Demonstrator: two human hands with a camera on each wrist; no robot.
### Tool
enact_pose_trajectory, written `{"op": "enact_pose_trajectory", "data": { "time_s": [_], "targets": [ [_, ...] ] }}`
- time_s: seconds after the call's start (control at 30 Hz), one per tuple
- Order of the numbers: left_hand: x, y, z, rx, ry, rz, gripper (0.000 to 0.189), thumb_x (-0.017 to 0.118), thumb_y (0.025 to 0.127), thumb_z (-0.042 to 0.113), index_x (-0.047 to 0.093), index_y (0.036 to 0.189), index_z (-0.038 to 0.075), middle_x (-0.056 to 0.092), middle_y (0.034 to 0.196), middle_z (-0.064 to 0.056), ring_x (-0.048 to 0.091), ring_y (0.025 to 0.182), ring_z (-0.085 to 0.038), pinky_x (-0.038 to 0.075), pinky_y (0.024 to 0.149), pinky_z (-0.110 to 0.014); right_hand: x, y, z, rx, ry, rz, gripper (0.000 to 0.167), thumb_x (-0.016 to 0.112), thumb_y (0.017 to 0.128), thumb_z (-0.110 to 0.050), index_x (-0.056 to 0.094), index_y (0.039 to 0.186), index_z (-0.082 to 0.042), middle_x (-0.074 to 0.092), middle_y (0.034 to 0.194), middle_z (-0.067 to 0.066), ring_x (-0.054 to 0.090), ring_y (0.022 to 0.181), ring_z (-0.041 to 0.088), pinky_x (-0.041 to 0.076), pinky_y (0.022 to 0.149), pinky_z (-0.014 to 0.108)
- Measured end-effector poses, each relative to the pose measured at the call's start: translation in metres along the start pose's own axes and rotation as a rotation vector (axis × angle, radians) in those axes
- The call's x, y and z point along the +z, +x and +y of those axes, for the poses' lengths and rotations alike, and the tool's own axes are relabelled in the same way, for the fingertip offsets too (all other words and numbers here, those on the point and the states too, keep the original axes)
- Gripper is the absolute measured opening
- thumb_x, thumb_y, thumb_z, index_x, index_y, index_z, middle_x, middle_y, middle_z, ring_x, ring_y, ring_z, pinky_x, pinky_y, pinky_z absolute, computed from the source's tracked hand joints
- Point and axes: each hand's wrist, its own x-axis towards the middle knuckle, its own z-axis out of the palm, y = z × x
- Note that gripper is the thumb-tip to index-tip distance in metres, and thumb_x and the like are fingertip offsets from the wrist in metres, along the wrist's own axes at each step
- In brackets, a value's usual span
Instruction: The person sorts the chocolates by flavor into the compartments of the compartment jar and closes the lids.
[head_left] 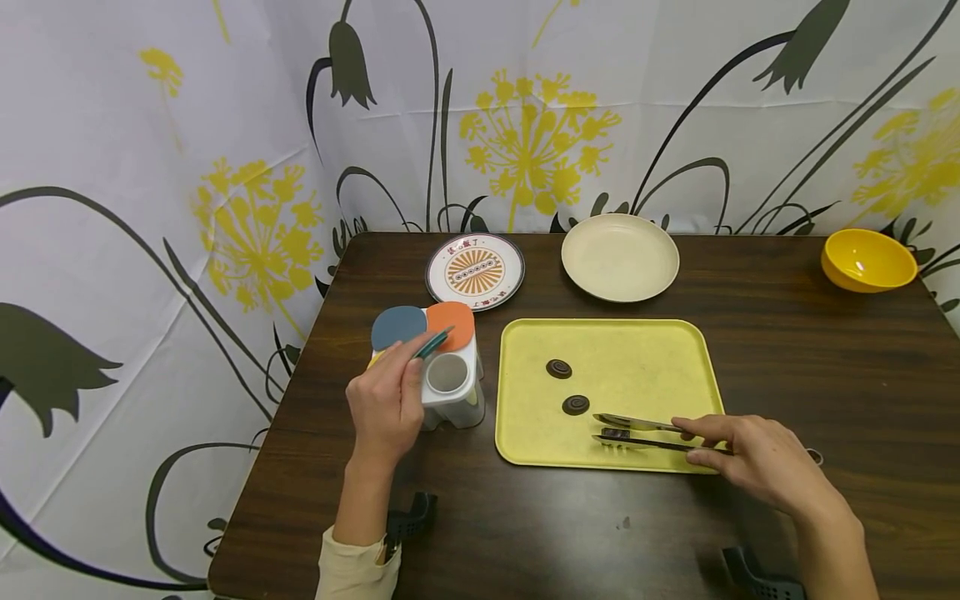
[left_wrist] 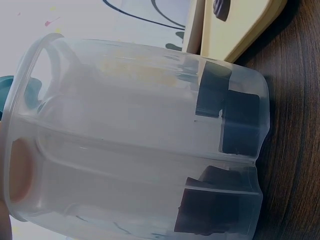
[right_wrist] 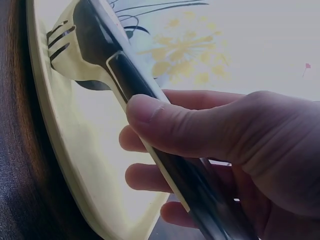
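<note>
In the head view my left hand (head_left: 386,400) pinches a teal lid (head_left: 433,342), tilted up beside the uncovered round opening of a clear canister (head_left: 459,408). Blue (head_left: 398,326) and orange lids (head_left: 449,323) cover other compartments; a yellow one is mostly hidden. The left wrist view shows dark pieces (left_wrist: 240,122) at the canister's bottom. My right hand (head_left: 765,462) grips metal tongs (head_left: 648,442) with a slotted, fork-like end over the yellow tray (head_left: 600,333). A dark piece (head_left: 617,432) lies between their tips; whether it is clamped I cannot tell. Two round dark pieces (head_left: 558,368) lie on the tray.
Behind the canister lies a patterned plate (head_left: 487,287). A cream plate (head_left: 620,258) stands beyond the tray, and a yellow bowl (head_left: 868,260) is at the far right. The dark wooden table (head_left: 555,533) meets a flowered cloth (head_left: 660,75) at the back.
</note>
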Motion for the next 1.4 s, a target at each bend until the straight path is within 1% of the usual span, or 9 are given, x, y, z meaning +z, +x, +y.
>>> {"op": "enact_pose_trajectory", "data": {
  "time_s": [0.17, 0.33, 0.5, 0.73, 0.77, 0.97, 1.1, 1.27, 1.4],
  "targets": [
    [0.0, 0.0, 0.0, 0.01, 0.003, 0.01, 0.037, 0.044, 0.102, 0.026, 0.071, 0.117, 0.006, 0.074, 0.105, -0.005, 0.069, 0.073, -0.022, 0.056, 0.073, -0.042, 0.001, 0.0, 0.001, -0.016, -0.03, 0.033, 0.039, 0.081, 0.08, -0.024, 0.073, 0.119, -0.025, 0.073, 0.103, -0.008, 0.049, 0.063, -0.003, 0.033, 0.051, 0.023],
    [0.0, 0.002, 0.002, 0.016, 0.002, 0.011, 0.038, 0.043, 0.102, 0.026, 0.071, 0.116, 0.006, 0.074, 0.103, -0.004, 0.061, 0.063, -0.018, 0.051, 0.055, -0.037, 0.001, 0.001, 0.002, -0.03, -0.042, 0.051, 0.039, 0.081, 0.08, -0.024, 0.074, 0.118, -0.026, 0.074, 0.102, -0.008, 0.047, 0.061, -0.003, 0.031, 0.05, 0.022],
    [-0.001, 0.002, 0.002, 0.015, 0.004, 0.009, 0.038, 0.043, 0.102, 0.026, 0.071, 0.116, 0.006, 0.074, 0.102, -0.005, 0.057, 0.059, -0.017, 0.047, 0.049, -0.034, 0.002, 0.0, 0.002, -0.053, -0.044, 0.092, 0.039, 0.081, 0.08, -0.024, 0.074, 0.118, -0.027, 0.073, 0.096, -0.013, 0.044, 0.058, -0.003, 0.03, 0.049, 0.021],
    [0.0, 0.002, 0.001, 0.019, 0.001, 0.017, 0.037, 0.044, 0.101, 0.026, 0.072, 0.116, 0.007, 0.074, 0.104, -0.004, 0.066, 0.068, -0.021, 0.056, 0.068, -0.042, -0.001, 0.003, -0.002, -0.089, -0.068, 0.191, 0.042, 0.082, 0.078, -0.022, 0.073, 0.118, -0.03, 0.07, 0.088, -0.018, 0.032, 0.049, -0.003, 0.025, 0.045, 0.02],
    [0.0, 0.002, 0.001, 0.019, 0.0, 0.017, 0.037, 0.044, 0.102, 0.026, 0.072, 0.116, 0.007, 0.074, 0.104, -0.004, 0.063, 0.063, -0.019, 0.054, 0.062, -0.04, -0.001, 0.004, -0.002, -0.097, -0.07, 0.208, 0.043, 0.083, 0.078, -0.021, 0.073, 0.119, -0.03, 0.07, 0.088, -0.017, 0.031, 0.049, -0.003, 0.024, 0.045, 0.02],
    [0.0, 0.003, 0.002, 0.015, -0.001, 0.014, 0.036, 0.044, 0.101, 0.025, 0.072, 0.115, 0.006, 0.074, 0.103, -0.005, 0.052, 0.054, -0.015, 0.049, 0.052, -0.036, -0.005, 0.012, -0.007, -0.205, -0.069, 0.321, 0.052, 0.086, 0.072, -0.015, 0.072, 0.12, -0.029, 0.073, 0.102, -0.011, 0.049, 0.057, -0.004, 0.031, 0.047, 0.017],
    [0.0, 0.003, 0.002, 0.01, 0.0, 0.009, 0.036, 0.045, 0.101, 0.025, 0.072, 0.115, 0.006, 0.074, 0.103, -0.005, 0.061, 0.061, -0.018, 0.055, 0.065, -0.041, -0.008, 0.019, -0.013, -0.305, -0.063, 0.415, 0.052, 0.086, 0.069, -0.013, 0.073, 0.119, -0.021, 0.073, 0.106, -0.008, 0.063, 0.068, 0.0, 0.037, 0.051, 0.015],
    [0.0, 0.003, 0.002, 0.01, -0.001, 0.009, 0.036, 0.045, 0.101, 0.024, 0.072, 0.116, 0.006, 0.074, 0.104, -0.005, 0.065, 0.065, -0.02, 0.055, 0.067, -0.041, -0.011, 0.029, -0.024, -0.381, -0.029, 0.481, 0.039, 0.069, 0.089, -0.043, 0.074, 0.118, -0.017, 0.073, 0.107, -0.005, 0.066, 0.07, 0.005, 0.035, 0.05, 0.014],
    [0.0, 0.002, 0.002, 0.005, -0.008, 0.004, 0.035, 0.045, 0.101, 0.023, 0.071, 0.117, 0.006, 0.074, 0.105, -0.005, 0.07, 0.074, -0.023, 0.056, 0.078, -0.044, -0.012, 0.038, -0.036, -0.419, 0.002, 0.519, 0.04, 0.064, 0.092, -0.046, 0.074, 0.117, -0.016, 0.073, 0.107, -0.002, 0.07, 0.077, 0.011, 0.037, 0.05, 0.015]
  ]
}}
